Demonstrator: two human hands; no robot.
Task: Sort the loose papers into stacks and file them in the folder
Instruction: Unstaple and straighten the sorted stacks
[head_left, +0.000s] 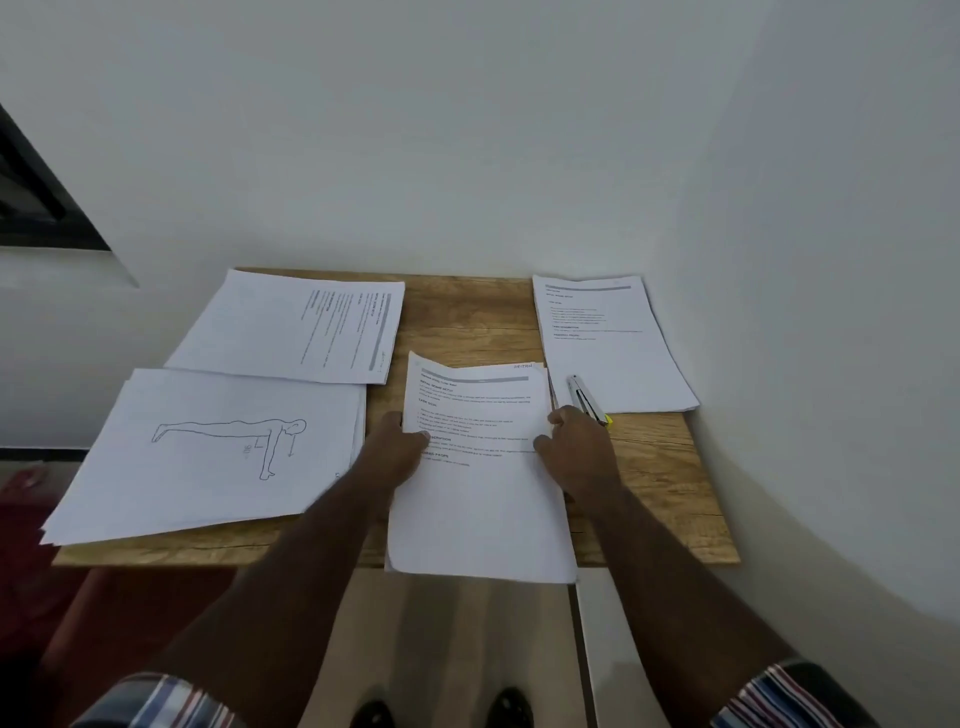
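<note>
Wooden table (467, 317): both hands hold sheet (480, 499) headed "TASK GOAL".

A stapler (588, 400) lies on the wooden table (660, 483) by white walls (467, 130).

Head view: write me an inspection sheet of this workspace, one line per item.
Surface: wooden table set in a wall corner.
Job's things: four paper groups. Middle stack overhangs the near edge; drawing stack near left; text sheets far left; text stack far right. No folder seen.
Clutter: stapler lying partly on the far right stack.
Grippers: left hand grips the middle stack's left edge; right hand grips its right edge.
Cables: nothing seen.
Surroundings: white walls, dark window frame at left, tiled floor, shoes.
</note>
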